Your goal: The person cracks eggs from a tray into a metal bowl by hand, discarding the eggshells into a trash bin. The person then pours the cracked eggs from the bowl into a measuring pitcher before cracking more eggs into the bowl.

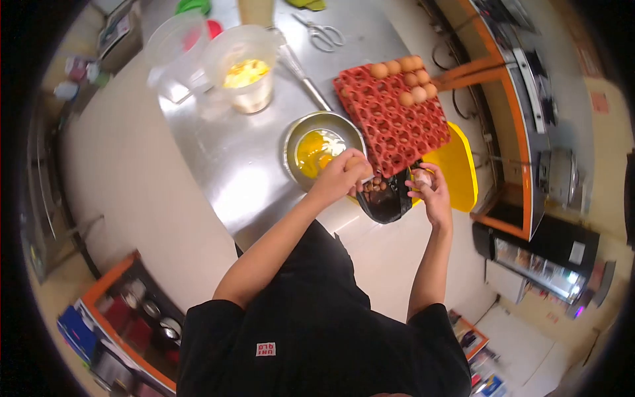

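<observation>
My left hand (344,175) is closed around a brown eggshell (358,168) at the right rim of a metal bowl (289,153). Yellow yolks and clear egg white (316,151) lie in the bowl. My right hand (430,192) grips another shell (422,177), below the near corner of a red egg tray (390,116). Several brown eggs (419,94) sit at the tray's far right part. Between my hands, a black-lined bin (390,210) holds several brown shells (376,185).
A whisk (305,83) lies behind the bowl, and scissors (321,34) are farther back. A clear container with yellow contents (248,83) stands beside an empty-looking clear one (175,49) on the steel table (218,145). A yellow bin lid (461,169) is at the right.
</observation>
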A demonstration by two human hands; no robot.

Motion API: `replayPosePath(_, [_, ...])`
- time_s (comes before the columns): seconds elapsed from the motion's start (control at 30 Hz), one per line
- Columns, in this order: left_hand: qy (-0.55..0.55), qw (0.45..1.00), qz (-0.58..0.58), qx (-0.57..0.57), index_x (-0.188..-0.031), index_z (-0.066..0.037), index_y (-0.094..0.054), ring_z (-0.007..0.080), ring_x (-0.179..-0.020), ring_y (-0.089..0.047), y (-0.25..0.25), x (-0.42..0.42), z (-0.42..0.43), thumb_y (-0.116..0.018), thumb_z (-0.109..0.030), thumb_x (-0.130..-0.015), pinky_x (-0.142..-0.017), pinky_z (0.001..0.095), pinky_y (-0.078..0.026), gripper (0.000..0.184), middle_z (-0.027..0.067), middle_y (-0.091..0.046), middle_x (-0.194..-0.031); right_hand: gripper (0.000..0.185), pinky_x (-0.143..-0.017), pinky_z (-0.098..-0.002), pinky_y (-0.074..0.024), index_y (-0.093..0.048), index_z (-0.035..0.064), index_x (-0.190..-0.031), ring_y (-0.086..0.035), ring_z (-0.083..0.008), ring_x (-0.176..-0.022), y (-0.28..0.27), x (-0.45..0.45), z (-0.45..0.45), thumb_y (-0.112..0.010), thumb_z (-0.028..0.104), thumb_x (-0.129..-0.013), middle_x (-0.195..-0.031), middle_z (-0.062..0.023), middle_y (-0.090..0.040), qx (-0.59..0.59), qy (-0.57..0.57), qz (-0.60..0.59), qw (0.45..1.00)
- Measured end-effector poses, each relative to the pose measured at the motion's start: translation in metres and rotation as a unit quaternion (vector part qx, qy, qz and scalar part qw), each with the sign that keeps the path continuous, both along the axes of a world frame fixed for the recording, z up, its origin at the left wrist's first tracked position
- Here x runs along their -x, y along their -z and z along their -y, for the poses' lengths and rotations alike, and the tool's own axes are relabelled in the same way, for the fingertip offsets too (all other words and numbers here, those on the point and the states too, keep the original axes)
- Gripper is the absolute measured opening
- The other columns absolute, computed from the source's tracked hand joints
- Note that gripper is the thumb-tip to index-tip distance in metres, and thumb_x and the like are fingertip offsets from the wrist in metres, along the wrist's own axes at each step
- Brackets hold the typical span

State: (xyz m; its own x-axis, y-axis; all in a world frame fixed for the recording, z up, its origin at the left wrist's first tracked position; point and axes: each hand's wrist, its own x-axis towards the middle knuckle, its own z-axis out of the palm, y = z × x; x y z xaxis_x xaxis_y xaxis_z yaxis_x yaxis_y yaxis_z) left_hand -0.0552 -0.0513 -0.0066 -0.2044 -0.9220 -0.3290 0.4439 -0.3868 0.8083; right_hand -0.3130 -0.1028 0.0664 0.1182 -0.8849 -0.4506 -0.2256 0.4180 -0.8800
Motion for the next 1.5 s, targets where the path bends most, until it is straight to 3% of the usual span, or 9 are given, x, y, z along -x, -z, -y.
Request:
replayPosePath(0.03, [0.027, 1.000, 0.002, -0.003, -0.116, -0.008, -0.057, 0.0088, -0.068, -0.062, -0.016, 0.013, 0.008, -0.056, -0.016, -0.096, -0.052, 0.0233, -0.049, 0.022, 0.0041, -0.063, -0.094, 0.036, -0.084, -0.0324, -0.0586, -0.056, 0.0042, -0.125, -0.069, -0.0244, -0.103, 0.004, 0.015, 0.001, -0.054, -0.005, -0.091, -0.120, -0.0106, -0.061, -0.015, 0.014, -0.003, 1.000])
replayPosePath(0.27, [0.214, 0.961, 0.159, 0.071, -0.117, -0.005, -0.063, 0.0119, -0.078, -0.069, -0.031, 0.115, 0.061, -0.065, -0.018, -0.090, -0.063, 0.0267, -0.055, 0.030, 0.0064, -0.068, -0.092, 0.034, -0.092, -0.0338, -0.0579, -0.058, 0.0005, -0.125, -0.068, -0.0261, -0.106, 0.003, 0.068, -0.012, -0.050, -0.001, -0.093, -0.118, -0.0134, -0.062, -0.008, 0.112, 0.069, 0.991])
replayPosePath(0.3, [0.205, 0.951, 0.209, 0.101, -0.119, -0.003, -0.065, 0.0187, -0.084, -0.072, -0.030, 0.126, 0.065, -0.071, -0.028, -0.089, -0.070, 0.0321, -0.057, 0.039, 0.0129, -0.071, -0.097, 0.032, -0.092, -0.0339, -0.0579, -0.060, -0.0001, -0.124, -0.068, -0.0239, -0.105, -0.003, 0.069, -0.013, -0.054, 0.001, -0.093, -0.119, -0.0137, -0.062, -0.013, 0.128, 0.075, 0.989])
replayPosePath(0.43, [0.209, 0.905, 0.307, 0.209, -0.120, -0.002, -0.066, 0.0278, -0.093, -0.072, -0.009, 0.159, 0.077, -0.074, -0.047, -0.088, -0.083, 0.0366, -0.055, 0.056, 0.0184, -0.072, -0.107, 0.032, -0.087, -0.0303, -0.0573, -0.061, -0.0015, -0.124, -0.067, -0.0173, -0.100, -0.002, 0.082, -0.014, -0.062, 0.004, -0.092, -0.117, -0.0132, -0.065, 0.027, 0.146, -0.025, 0.989])
replayPosePath(0.7, [0.320, 0.892, 0.285, 0.145, -0.116, -0.001, -0.068, 0.0229, -0.088, -0.071, -0.006, 0.189, 0.094, -0.068, -0.040, -0.095, -0.079, 0.0331, -0.054, 0.044, 0.0153, -0.074, -0.100, 0.035, -0.079, -0.0300, -0.0586, -0.064, -0.0078, -0.118, -0.073, -0.0202, -0.091, 0.024, 0.101, -0.016, -0.068, 0.007, -0.087, -0.106, -0.0138, -0.070, 0.080, 0.166, -0.062, 0.981])
replayPosePath(0.93, [0.331, 0.865, 0.324, 0.195, -0.111, -0.001, -0.070, 0.0255, -0.087, -0.072, 0.003, 0.208, 0.101, -0.066, -0.041, -0.095, -0.078, 0.0346, -0.055, 0.043, 0.0155, -0.074, -0.094, 0.035, -0.073, -0.0292, -0.0580, -0.070, -0.0031, -0.114, -0.074, -0.0191, -0.086, 0.052, 0.114, -0.020, -0.073, 0.013, -0.083, -0.101, -0.0137, -0.072, 0.079, 0.227, -0.125, 0.963])
replayPosePath(1.13, [0.355, 0.865, 0.315, 0.163, -0.110, -0.002, -0.071, 0.0274, -0.086, -0.072, 0.021, 0.222, 0.104, -0.064, -0.042, -0.096, -0.078, 0.0358, -0.055, 0.042, 0.0157, -0.074, -0.092, 0.033, -0.073, -0.0296, -0.0585, -0.072, -0.0013, -0.112, -0.075, -0.0205, -0.086, 0.064, 0.120, -0.022, -0.074, 0.015, -0.083, -0.099, -0.0142, -0.073, 0.081, 0.242, -0.171, 0.952])
replayPosePath(1.3, [0.351, 0.854, 0.330, 0.197, -0.109, -0.002, -0.072, 0.0207, -0.079, -0.072, 0.020, 0.227, 0.106, -0.064, -0.041, -0.095, -0.073, 0.0333, -0.055, 0.042, 0.0126, -0.075, -0.088, 0.034, -0.074, -0.0292, -0.0587, -0.072, -0.0023, -0.114, -0.075, -0.0201, -0.086, 0.062, 0.119, -0.020, -0.072, 0.014, -0.085, -0.097, -0.0147, -0.074, 0.062, 0.251, -0.178, 0.950])
replayPosePath(1.5, [0.397, 0.852, 0.309, 0.145, -0.108, -0.002, -0.073, 0.0156, -0.072, -0.070, 0.017, 0.231, 0.113, -0.066, -0.041, -0.093, -0.068, 0.0303, -0.054, 0.042, 0.0102, -0.075, -0.085, 0.034, -0.075, -0.0283, -0.0583, -0.069, -0.0055, -0.119, -0.073, -0.0168, -0.084, 0.076, 0.141, -0.025, -0.070, 0.009, -0.088, -0.100, -0.0142, -0.075, 0.058, 0.236, -0.064, 0.968])
